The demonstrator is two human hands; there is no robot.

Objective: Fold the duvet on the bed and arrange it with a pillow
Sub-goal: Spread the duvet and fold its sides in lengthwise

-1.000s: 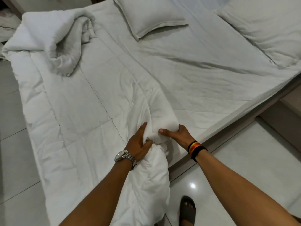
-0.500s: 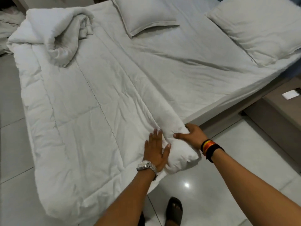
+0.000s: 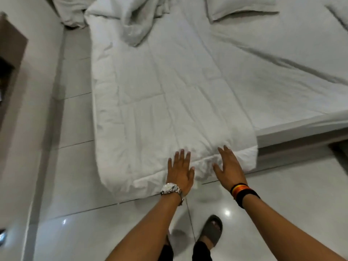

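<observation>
A white quilted duvet point(image 3: 160, 102) lies spread as a long strip over the left part of the bed, its near end hanging past the bed's corner and its far end bunched in a heap point(image 3: 135, 25). My left hand point(image 3: 179, 171), with a silver watch, rests flat and open on the near edge. My right hand point(image 3: 228, 167), with dark and striped wristbands, lies open beside it on the same edge, fingers spread. A white pillow point(image 3: 237, 6) lies at the top of the bed, partly cut off.
The white bed sheet point(image 3: 273, 72) is wrinkled to the right of the duvet. Glossy white floor tiles point(image 3: 75, 213) run along the left and front of the bed. A brown piece of furniture point(image 3: 9, 53) stands at the far left. My sandalled foot point(image 3: 211, 231) is on the floor.
Both hands have let go of the duvet's corner and now lie flat on its near edge. The bunched corner has been spread out, and my view has shifted left and down.
</observation>
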